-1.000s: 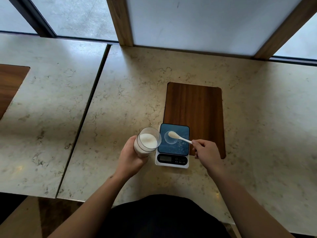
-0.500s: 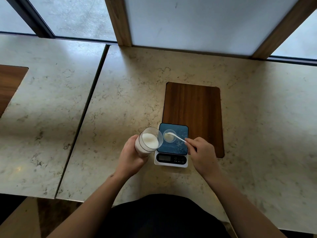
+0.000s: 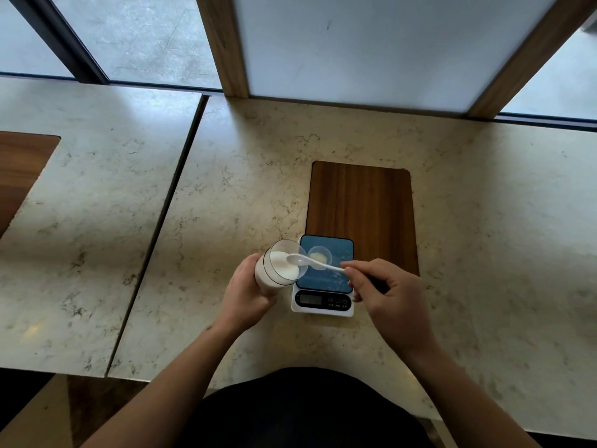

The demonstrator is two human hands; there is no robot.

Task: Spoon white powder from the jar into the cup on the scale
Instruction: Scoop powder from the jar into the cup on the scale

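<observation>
The left hand (image 3: 247, 291) grips the tilted jar (image 3: 278, 268) — right hand (image 3: 389, 294) fingers pinch the spoon (image 3: 310, 261), its bowl at the jar mouth.

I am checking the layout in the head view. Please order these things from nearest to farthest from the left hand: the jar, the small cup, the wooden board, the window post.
1. jar: held in the left hand, tilted toward the scale.
2. small cup: on the scale's blue platform, to the right of the jar.
3. wooden board: behind the scale, farther right.
4. window post: at the counter's far edge.
</observation>
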